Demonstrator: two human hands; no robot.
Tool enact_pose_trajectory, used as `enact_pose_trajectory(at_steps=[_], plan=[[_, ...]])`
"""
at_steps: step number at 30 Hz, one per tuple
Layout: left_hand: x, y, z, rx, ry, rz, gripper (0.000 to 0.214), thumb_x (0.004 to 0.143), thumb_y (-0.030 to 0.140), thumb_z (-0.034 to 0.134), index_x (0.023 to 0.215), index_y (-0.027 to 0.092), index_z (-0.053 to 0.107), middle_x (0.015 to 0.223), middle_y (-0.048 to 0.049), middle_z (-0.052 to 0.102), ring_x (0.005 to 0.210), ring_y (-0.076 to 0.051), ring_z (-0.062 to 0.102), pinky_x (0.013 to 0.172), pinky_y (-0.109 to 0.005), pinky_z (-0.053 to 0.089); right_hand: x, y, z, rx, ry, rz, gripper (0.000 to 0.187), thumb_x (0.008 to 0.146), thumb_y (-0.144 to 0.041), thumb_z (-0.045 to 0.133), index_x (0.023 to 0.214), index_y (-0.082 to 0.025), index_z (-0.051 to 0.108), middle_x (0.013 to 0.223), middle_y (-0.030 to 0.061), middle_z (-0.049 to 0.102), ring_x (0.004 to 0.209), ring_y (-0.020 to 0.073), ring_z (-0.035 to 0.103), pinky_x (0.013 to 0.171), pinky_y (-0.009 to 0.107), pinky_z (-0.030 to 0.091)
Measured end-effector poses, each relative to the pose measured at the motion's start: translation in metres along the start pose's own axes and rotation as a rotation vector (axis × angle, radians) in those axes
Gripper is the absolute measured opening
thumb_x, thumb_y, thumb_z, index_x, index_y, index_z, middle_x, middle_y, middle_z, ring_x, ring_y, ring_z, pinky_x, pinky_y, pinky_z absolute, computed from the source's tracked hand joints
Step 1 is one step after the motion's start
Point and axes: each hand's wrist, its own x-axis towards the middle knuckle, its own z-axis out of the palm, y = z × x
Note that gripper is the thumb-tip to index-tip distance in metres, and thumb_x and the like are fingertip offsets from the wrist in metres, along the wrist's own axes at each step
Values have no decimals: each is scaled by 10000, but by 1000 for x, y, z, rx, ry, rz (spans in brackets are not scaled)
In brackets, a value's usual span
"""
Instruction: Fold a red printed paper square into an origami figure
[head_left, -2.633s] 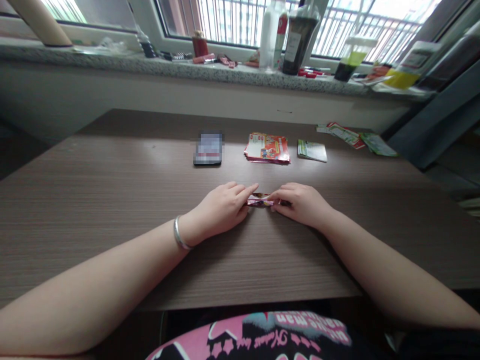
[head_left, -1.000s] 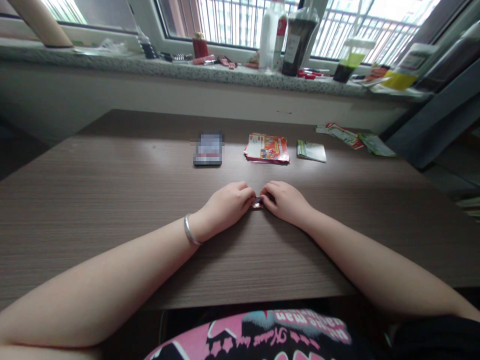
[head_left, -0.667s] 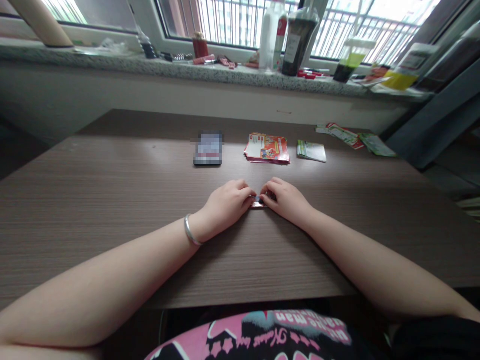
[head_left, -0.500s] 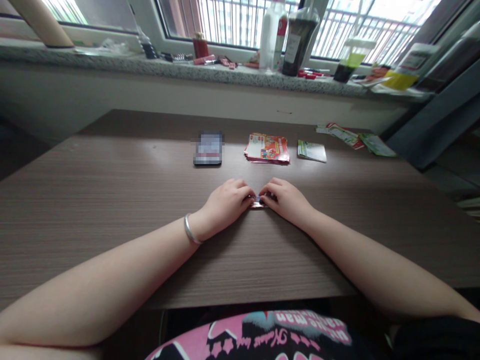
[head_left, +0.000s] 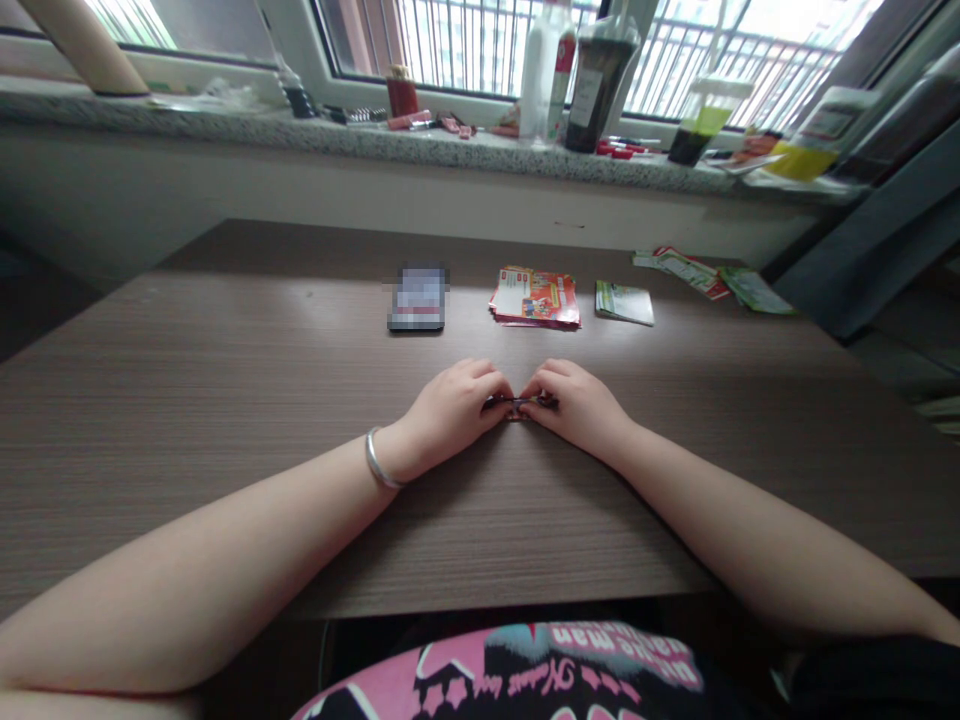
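Note:
Both hands meet over the middle of the table. My left hand, with a silver bangle at its wrist, pinches the left end of a small, shiny printed paper. At the right end, the thumb and fingers of my right hand are closed on the same paper. Only a narrow strip shows between the fingertips; the rest is hidden by the hands. Beyond them lies a stack of red and white printed leaflets.
A blurred dark-edged device is left of the leaflets. To their right sit a small green and white stack and several green paper strips. Bottles and a dark-filled container stand on the stone windowsill.
The strip of paper between my fingertips now shows a dark raised edge along its far side. Both hands have shifted only slightly.

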Motion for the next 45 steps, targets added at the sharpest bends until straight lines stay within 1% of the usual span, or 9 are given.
enact_pose_trajectory(at_steps=[4,7,15,21,29,34,38,45], plan=[[0,-1,-1,33,-21,31,106,869,274,659,850,171,645,853,-39,643,800,-177,570,733,-290,448,0,0,1,18,15,-59,51,847,-238,648,825,-194,636,850,36,615,807,171,555,730,279,421],[1,0,-3,101,-54,76,141,894,286,629,814,171,640,814,-33,632,766,-173,565,703,-286,434,0,0,1,30,19,-84,49,842,-215,647,805,-189,628,817,32,620,792,169,559,721,275,417],[-1,5,-8,214,-73,99,239,950,316,536,778,169,613,764,-23,580,704,-155,542,627,-268,401,-4,-2,-7,-22,-53,0,77,841,-245,659,793,-192,630,781,24,636,773,168,579,703,269,408],[-2,4,-8,244,-92,134,273,976,324,482,784,175,606,782,-25,582,721,-152,543,630,-264,393,-7,-6,-11,-131,-95,-12,123,894,-268,592,804,-196,633,852,39,654,833,179,588,721,271,399],[-1,7,-13,269,-127,124,267,976,306,473,791,174,612,789,-33,601,732,-162,555,636,-276,394,-9,-15,-19,-364,-177,-8,148,921,-268,525,847,-194,630,885,62,667,847,196,598,702,285,393],[-1,8,-14,265,-135,106,256,970,297,485,788,171,614,791,-31,600,727,-162,555,638,-273,395,-11,-16,-24,-403,-202,45,123,899,-257,531,834,-208,623,887,45,675,834,195,613,654,285,381],[-1,7,-13,263,-125,112,252,963,296,503,770,172,607,776,-24,587,702,-153,542,621,-271,386,-11,-18,-28,-437,-235,78,101,881,-250,545,843,-213,631,899,48,687,811,193,621,615,287,363],[-2,5,-13,250,-136,100,256,965,305,497,776,172,607,785,-26,582,717,-150,545,631,-264,388,-11,-18,-33,-481,-263,82,151,897,-269,514,822,-214,632,888,44,694,763,189,633,560,296,309]])
